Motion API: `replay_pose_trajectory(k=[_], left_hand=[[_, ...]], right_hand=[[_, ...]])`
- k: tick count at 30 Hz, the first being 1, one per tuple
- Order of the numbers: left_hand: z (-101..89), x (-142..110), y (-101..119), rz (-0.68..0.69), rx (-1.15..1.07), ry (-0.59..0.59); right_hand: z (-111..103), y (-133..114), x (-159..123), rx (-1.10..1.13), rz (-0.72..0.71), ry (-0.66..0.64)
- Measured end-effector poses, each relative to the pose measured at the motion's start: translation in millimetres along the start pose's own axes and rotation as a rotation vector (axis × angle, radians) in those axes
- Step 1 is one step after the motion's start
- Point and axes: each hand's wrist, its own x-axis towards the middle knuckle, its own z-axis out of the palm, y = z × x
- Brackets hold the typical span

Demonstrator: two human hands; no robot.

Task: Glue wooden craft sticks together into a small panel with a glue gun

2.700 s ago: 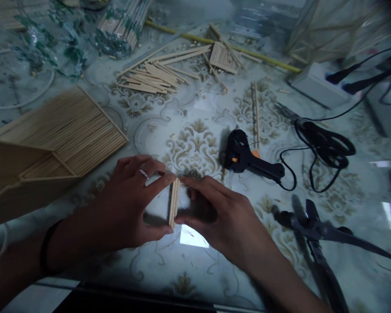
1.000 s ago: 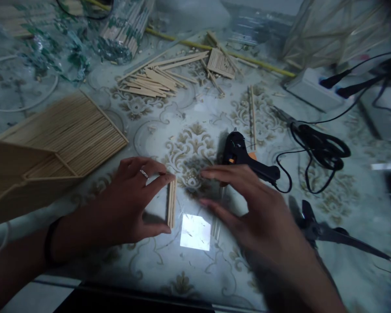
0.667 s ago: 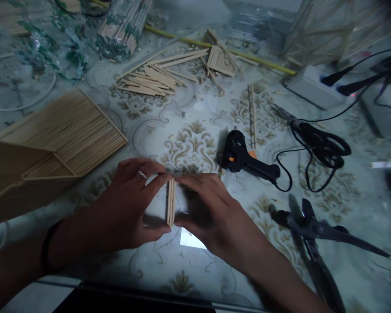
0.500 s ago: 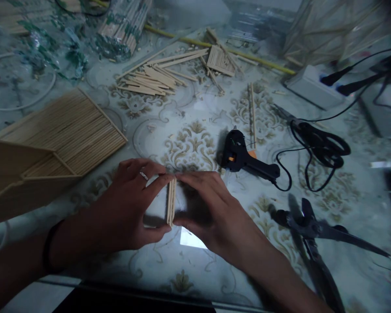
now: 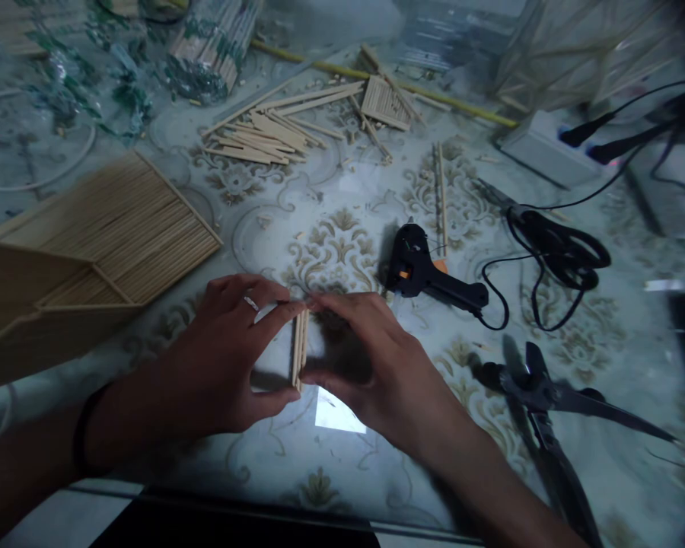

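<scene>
Sticks [image 5: 300,346], short and aligned side by side, are located between my two hands at the near middle of the table [image 5: 256,251], with their length running near to far. My left hand [image 5: 225,358] pinches them end to end: index fingertip at the far end, thumb at the near end. My right hand [image 5: 385,365] pinches from the right side in the same manner, its index fingertip meeting the left one at the far end, its thumb against the sticks close to the near end. To the right of my right hand, the glue gun [image 5: 419,266] lies on its side, with the pliers [image 5: 542,399] nearer and the scissors [image 5: 565,247] farther right. A model [image 5: 119,228] made of rods stands at left; a loose pile [image 5: 262,137] lies at the far middle, beside a small panel [image 5: 387,103].
</scene>
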Motion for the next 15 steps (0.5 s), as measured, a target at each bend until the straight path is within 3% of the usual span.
replay_pose_trajectory(k=[15], left_hand=[[-0.5,-2.0,1.4,-0.040,-0.017,0.002]], right_hand=[[-0.4,-14.7,3.6,-0.078,0.119,-0.052]])
